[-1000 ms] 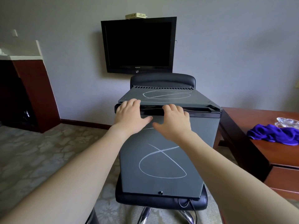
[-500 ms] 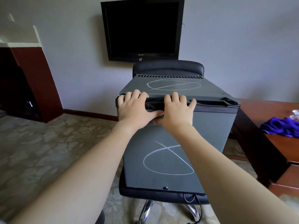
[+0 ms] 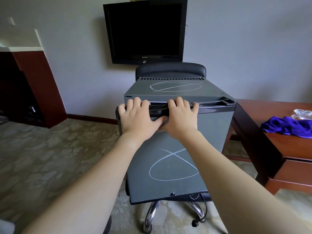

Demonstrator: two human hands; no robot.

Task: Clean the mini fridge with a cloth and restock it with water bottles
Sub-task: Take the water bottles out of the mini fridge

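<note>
Head view: hands (image 3: 159, 118) grip fridge door (image 3: 170, 166) top.

Both hands (image 3: 158, 118) grip the fridge door (image 3: 172, 159).

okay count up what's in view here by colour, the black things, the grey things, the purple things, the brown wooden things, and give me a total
Black: 2, the TV and the office chair
Grey: 1, the mini fridge
Purple: 1, the cloth
Brown wood: 2, the desk and the cabinet
Total: 6
</note>
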